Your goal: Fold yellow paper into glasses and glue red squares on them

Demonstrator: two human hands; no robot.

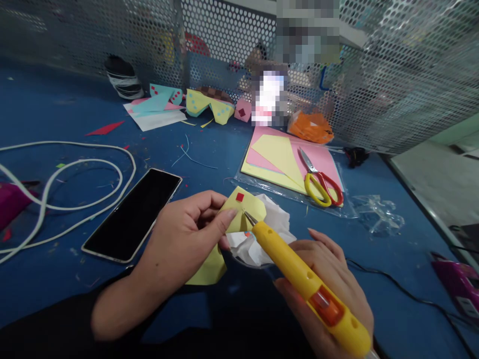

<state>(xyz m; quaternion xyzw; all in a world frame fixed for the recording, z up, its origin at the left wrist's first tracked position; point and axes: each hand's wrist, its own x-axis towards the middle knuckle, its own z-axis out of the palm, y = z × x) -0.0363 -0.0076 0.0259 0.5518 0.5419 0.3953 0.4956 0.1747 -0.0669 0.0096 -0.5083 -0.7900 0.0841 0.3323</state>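
Note:
Between the thumb and fingers of my left hand point(187, 234) is a yellow paper cutout point(245, 199) with a small red square point(240, 197) stuck on it. More yellow paper point(209, 269) shows below that hand; whether it is joined to the cutout is hidden. My right hand point(329, 279) is closed around a yellow hot glue pen point(295, 269) with an orange window in its body. Its pointed metal tip is at the cutout's surface, right of the red square. Crumpled white paper point(258, 249) lies beneath the cutout.
A phone point(132, 214) and white cable point(86, 162) lie left. Red-and-yellow scissors point(322, 182) rest on coloured paper sheets point(273, 149). Decorated paper glasses point(209, 107) stand near the perforated metal panel point(224, 35). A black cord point(396, 284) runs along the right.

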